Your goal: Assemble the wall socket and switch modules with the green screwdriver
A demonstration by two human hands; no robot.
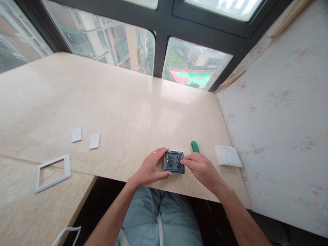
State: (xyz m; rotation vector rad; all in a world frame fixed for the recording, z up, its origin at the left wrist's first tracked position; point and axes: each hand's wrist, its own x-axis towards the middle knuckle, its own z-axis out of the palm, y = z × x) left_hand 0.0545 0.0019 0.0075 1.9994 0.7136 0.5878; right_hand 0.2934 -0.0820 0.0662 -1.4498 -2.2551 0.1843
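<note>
A square switch module (174, 166) with a dark grey inside and a light rim lies near the front edge of the stone counter. My left hand (153, 166) grips its left side, thumb at the lower edge and fingers at the upper corner. The fingertips of my right hand (201, 168) are pinched together over the right part of the module; anything between them is too small to make out. Just beyond my right hand lies a green-handled tool (195, 146), partly hidden by that hand.
A white socket unit (228, 156) stands at the right by the wallpapered wall (279, 136). Two small white plates (76, 135) and a white rectangular frame (67, 166) lie to the left on the counter (123, 112). A white cable (63, 234) shows at the lower left.
</note>
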